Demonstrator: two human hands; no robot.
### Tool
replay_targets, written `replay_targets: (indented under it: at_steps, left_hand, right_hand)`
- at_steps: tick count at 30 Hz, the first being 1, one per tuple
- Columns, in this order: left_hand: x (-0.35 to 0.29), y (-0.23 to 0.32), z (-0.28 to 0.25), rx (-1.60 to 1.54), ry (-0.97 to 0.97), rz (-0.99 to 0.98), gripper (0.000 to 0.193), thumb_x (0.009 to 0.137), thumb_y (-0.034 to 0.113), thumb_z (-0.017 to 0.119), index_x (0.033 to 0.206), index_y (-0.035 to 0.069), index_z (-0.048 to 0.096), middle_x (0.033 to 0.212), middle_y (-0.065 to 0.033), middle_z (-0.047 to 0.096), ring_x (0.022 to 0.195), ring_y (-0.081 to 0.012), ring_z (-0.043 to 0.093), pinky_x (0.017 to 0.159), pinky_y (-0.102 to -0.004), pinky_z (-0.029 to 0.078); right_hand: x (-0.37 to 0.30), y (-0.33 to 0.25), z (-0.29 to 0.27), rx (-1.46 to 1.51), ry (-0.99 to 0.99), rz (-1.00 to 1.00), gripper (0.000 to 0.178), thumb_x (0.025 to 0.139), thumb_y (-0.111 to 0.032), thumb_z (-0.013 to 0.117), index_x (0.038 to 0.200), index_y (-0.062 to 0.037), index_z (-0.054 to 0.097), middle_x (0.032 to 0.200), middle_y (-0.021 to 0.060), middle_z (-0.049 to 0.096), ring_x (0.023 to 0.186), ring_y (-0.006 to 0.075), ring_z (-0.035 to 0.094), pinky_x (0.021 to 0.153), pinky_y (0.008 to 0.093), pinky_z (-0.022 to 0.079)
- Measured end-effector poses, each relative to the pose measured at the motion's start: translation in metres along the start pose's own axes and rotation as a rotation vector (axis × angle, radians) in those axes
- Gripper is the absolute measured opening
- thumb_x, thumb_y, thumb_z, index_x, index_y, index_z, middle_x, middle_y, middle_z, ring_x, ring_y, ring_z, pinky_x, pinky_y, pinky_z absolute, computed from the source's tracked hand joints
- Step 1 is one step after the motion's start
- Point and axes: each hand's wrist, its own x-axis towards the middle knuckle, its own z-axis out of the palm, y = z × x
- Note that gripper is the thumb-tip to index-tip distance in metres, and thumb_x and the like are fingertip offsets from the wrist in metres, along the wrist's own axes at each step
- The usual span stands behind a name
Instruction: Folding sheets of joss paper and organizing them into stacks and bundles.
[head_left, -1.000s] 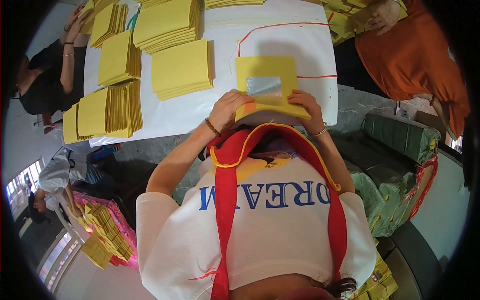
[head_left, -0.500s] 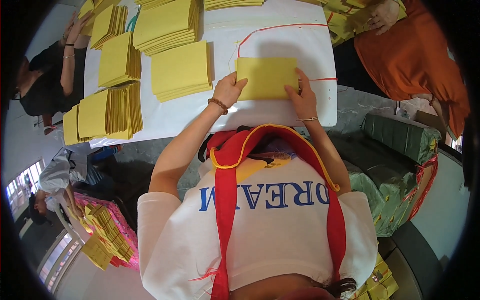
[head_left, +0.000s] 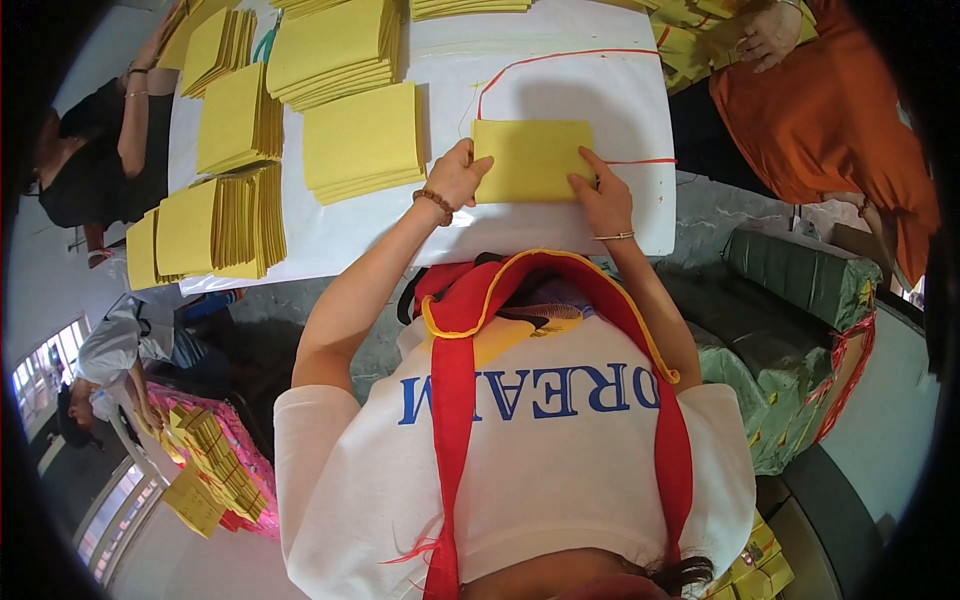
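A small stack of yellow paper sheets is between my two hands, near the front edge of the white table. My left hand grips its left side, thumb on top and fingers curled out of sight beneath. At the right side, my right hand holds the edge with thumb and index finger, its other fingers partly hidden. Red string loops on the tabletop behind the stack and emerges to its right. Just left of my left hand lies another yellow paper stack.
Several yellow stacks cover the table's left side. A person in black is at the left; one in orange stands at the right, a hand by yellow bundles. Green wrapped bales sit at the right, below table level.
The held stack has shifted slightly toward me. My right index finger has moved inward and down, onto the stack's right edge. My left hand keeps its hold.
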Motion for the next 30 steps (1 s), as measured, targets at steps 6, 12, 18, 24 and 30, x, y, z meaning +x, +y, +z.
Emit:
replay_targets:
  at_steps: [6, 12, 18, 24, 30]
  left_hand:
    - [-0.033, 0.028, 0.0, 0.227, 0.214, 0.203, 0.035, 0.084, 0.024, 0.059, 0.108, 0.001, 0.048, 0.083, -0.0134, 0.057, 0.064, -0.0243, 0.059, 0.051, -0.0361, 0.047]
    - [-0.027, 0.043, 0.036, 0.769, 0.294, 0.911, 0.043, 0.078, 0.02, 0.062, 0.117, 0.007, 0.05, 0.115, -0.0162, 0.052, 0.107, -0.0336, 0.048, 0.086, -0.0434, 0.041]
    - [-0.005, 0.018, 0.062, 0.95, 0.223, 0.894, 0.054, 0.084, 0.041, 0.052, 0.127, 0.01, 0.046, 0.135, -0.0172, 0.038, 0.125, -0.0356, 0.033, 0.102, -0.0474, 0.027]
    - [-0.004, 0.014, 0.064, 1.006, 0.218, 0.873, 0.056, 0.084, 0.04, 0.052, 0.13, 0.011, 0.043, 0.137, -0.017, 0.036, 0.126, -0.0354, 0.032, 0.103, -0.0474, 0.025]
    - [-0.002, 0.013, 0.052, 0.793, 0.167, 0.897, 0.059, 0.077, 0.029, 0.058, 0.13, 0.009, 0.042, 0.135, -0.0177, 0.036, 0.124, -0.0361, 0.032, 0.102, -0.0487, 0.025]
  right_hand:
    - [0.001, 0.004, 0.003, -0.067, -0.011, 0.048, 0.047, 0.078, -0.026, 0.064, 0.122, -0.0166, 0.055, 0.079, 0.0136, 0.064, 0.066, 0.0198, 0.06, 0.063, 0.0302, 0.046]
    - [0.0, -0.001, 0.003, -0.037, 0.048, 0.008, 0.046, 0.077, -0.027, 0.064, 0.121, -0.0162, 0.056, 0.086, 0.014, 0.066, 0.071, 0.0214, 0.063, 0.065, 0.0303, 0.047]
    - [-0.002, -0.008, -0.002, -0.029, 0.007, 0.041, 0.044, 0.078, -0.028, 0.06, 0.119, -0.0165, 0.056, 0.099, 0.0144, 0.064, 0.082, 0.0321, 0.062, 0.07, 0.0377, 0.048]
    - [-0.017, -0.02, 0.0, -0.349, 0.162, -0.151, 0.053, 0.081, -0.035, 0.058, 0.128, -0.013, 0.047, 0.131, 0.0095, 0.047, 0.116, 0.027, 0.048, 0.094, 0.0481, 0.033]
    - [-0.019, 0.003, 0.031, -0.444, 0.04, -0.444, 0.058, 0.088, -0.041, 0.045, 0.134, -0.0079, 0.038, 0.142, 0.0087, 0.032, 0.131, 0.0271, 0.029, 0.1, 0.0641, 0.011]
